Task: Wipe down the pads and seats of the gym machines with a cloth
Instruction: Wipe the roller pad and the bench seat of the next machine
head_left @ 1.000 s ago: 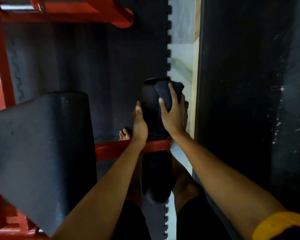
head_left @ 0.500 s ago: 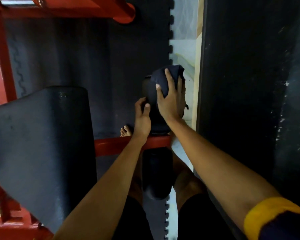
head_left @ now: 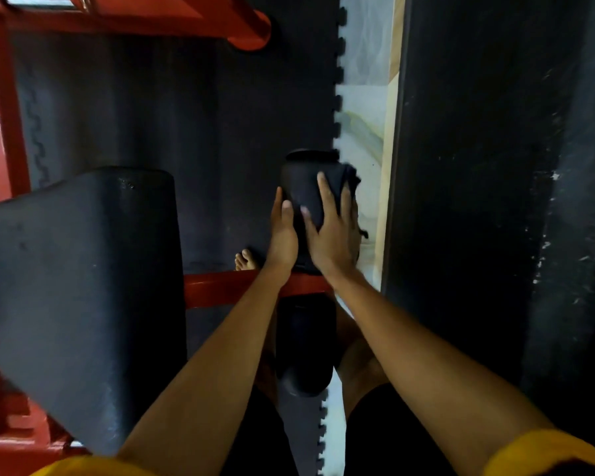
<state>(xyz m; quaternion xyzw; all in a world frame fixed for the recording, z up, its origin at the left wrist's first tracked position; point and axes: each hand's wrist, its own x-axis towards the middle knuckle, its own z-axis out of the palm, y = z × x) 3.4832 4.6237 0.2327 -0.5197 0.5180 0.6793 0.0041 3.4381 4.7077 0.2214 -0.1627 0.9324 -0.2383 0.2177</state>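
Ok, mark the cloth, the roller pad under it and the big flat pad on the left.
cloth (head_left: 335, 187), head view, bare patch near its far end.
roller pad (head_left: 298, 176), head view, its uncovered upper left side.
big flat pad (head_left: 83, 286), head view, middle of its top face.

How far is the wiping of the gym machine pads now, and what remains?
Done: nothing shows as finished; no pad looks cleaner. In hand: the right hand presses the dark blue cloth on the far black roller pad, while the left hand rests against its side. Left: probably the near black roller pad by the red metal bar and the large black seat pad.
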